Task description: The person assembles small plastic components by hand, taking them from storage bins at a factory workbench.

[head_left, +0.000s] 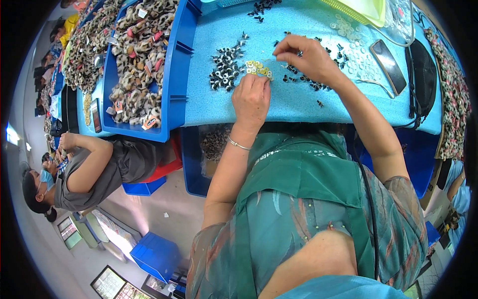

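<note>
Fingers bunched together, my left hand [250, 101] rests at the near side of a small cluster of yellow-and-white rings [258, 68] on the blue tabletop. Whatever its fingertips hold is hidden. My right hand [311, 59] is bent over the table just right of the rings, thumb and forefinger curled toward each other. Anything between them is too small to make out. Left of the rings lies a pile of small black pegs with white rings [226, 70]. Loose small black pegs [318, 86] lie around and under my right hand, and pale translucent washers [362, 62] spread beyond it.
A blue crate [172, 99] of spotted plush pieces [137, 65] stands on the left. To the right are a phone [388, 66], a black pouch [423, 79] and more plush pieces [450, 89]. A yellow basket [371, 12] sits at the back. Another person [99, 169] works at far left.
</note>
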The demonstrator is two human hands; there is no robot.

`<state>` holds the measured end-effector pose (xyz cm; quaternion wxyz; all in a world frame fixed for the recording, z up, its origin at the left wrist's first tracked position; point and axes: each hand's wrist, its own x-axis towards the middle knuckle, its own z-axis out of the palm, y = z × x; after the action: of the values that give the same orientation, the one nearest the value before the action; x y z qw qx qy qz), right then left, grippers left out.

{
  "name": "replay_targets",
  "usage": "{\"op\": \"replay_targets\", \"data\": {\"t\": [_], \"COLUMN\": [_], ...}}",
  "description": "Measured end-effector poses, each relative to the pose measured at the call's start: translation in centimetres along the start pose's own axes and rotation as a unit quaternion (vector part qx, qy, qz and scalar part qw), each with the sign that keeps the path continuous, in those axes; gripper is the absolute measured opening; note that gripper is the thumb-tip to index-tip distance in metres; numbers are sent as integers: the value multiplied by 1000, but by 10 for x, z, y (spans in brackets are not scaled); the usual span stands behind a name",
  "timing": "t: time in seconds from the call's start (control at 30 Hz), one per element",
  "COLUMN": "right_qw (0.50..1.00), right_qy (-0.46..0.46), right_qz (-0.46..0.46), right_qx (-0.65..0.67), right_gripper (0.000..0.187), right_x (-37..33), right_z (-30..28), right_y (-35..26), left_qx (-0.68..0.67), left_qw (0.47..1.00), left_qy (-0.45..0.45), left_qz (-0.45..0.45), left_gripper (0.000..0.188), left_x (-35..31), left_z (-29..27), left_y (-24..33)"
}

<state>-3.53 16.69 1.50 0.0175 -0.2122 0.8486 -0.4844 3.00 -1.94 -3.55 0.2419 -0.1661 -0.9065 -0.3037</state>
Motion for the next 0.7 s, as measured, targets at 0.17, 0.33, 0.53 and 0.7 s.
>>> {"op": "replay_targets", "data": {"t": [0.17,0.33,0.53,0.7], "right_qw": [995,987,991,989], "right_qy": [-15,16,-50,-24], "right_qz": [24,25,-70,-142], "right_qx": [96,158,101,31], "right_gripper": [10,11,16,10], "right_x": [-32,-44,-44,-48], "right_z": [16,24,13,10], "right_y": [-8,-15,-21,-21], "left_qx": [-159,-529,-651,-720], "left_qw": [982,778,657,528], "left_qy": [7,-35,-101,-178], "left_qz": [-103,-336,-367,-414], "left_gripper": [8,11,12,12], "left_x": [-1,2,0,-7], "left_z": [-4,-18,-24,-18], "left_y": [-2,8,3,5]}}
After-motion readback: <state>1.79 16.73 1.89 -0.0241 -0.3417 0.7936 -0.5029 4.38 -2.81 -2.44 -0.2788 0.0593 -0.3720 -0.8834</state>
